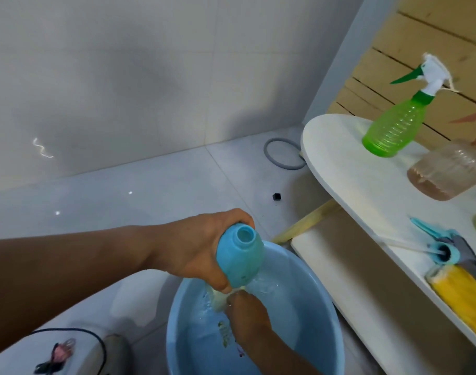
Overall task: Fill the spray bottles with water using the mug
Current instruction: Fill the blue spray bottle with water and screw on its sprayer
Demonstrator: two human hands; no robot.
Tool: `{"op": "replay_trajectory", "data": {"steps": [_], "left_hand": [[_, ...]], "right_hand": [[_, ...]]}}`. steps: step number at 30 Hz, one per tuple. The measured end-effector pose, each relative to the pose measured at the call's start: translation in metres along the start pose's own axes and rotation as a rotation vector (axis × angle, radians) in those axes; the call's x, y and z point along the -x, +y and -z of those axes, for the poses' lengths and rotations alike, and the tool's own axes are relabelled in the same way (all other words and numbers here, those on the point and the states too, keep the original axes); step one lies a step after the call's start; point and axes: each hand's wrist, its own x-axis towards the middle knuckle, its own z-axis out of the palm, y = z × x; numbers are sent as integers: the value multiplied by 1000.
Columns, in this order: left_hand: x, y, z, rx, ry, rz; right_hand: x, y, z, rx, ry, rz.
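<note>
My left hand (193, 247) grips an open, capless light-blue bottle (239, 258), tilted above a blue basin (299, 293) of water on the floor. Just below the bottle, my right hand (249, 312) reaches into the basin and holds a pale mug (217, 300) at the water; the mug is mostly hidden by my hands and the bottle. A green spray bottle (393, 128) with a white and green trigger head stands on the white table (353, 171). A loose blue and grey spray head (445, 247) with its tube lies on the table nearer me.
A capless brownish clear bottle (445, 174) stands beside the green one, with another person's fingers at the far right edge. A yellow cloth-like item (461, 290) lies on the table. A grey ring (283, 155) and a small black object (276, 196) lie on the tiled floor.
</note>
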Motion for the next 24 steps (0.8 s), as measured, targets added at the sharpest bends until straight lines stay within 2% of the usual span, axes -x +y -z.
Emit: {"op": "replay_trajectory", "data": {"steps": [3, 10, 16, 24], "left_hand": [[0, 2, 3, 4, 6, -1], [6, 8, 7, 9, 20, -8], [10, 16, 9, 6, 7, -15], [12, 24, 11, -3, -65, 4]], "right_hand": [[10, 2, -2, -263, 12, -5], [47, 13, 35, -1051, -35, -212], [79, 28, 100, -1174, 32, -220], [131, 42, 169, -1130, 216, -181]]}}
